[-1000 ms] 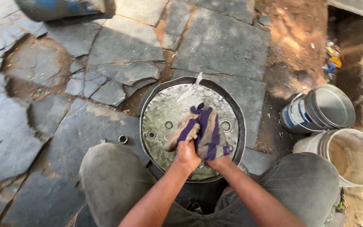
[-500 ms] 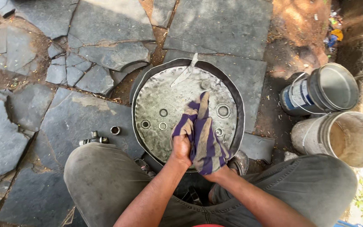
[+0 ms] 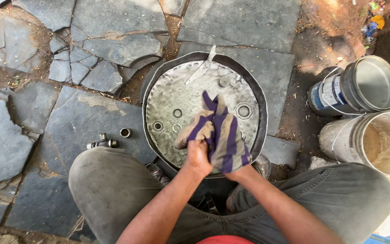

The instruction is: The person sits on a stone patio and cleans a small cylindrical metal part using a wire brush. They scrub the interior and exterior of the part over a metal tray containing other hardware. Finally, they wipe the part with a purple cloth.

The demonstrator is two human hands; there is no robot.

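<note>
Floor: grey slabs, cracked, dirt in the gaps.
Legs: grey trousers, knees spread either side of pan.
Pan: big round dark-rimmed metal pan on floor between knees, shallow cloudy liquid inside.
Buckets: two at right of pan, well apart from it; upper bucket grey and blue, on its side; lower bucket pale, dirty inside.
Cloth: purple and tan striped, bunched, held above near half of pan, upper end sticking up.
Left hand: grip closed tight on lower left part of cloth, fist over pan's near edge.
Right hand: mostly hidden under cloth, grip appears wrapped around cloth; finger spread cannot tell.
Blade: flat metal piece leaning on pan's far rim, tip in liquid.
Nut: hex, in pan, right of cloth.
Rings: few washers in pan, left of cloth.
Fittings: small metal bits on floor, just left of pan by left knee.
</note>
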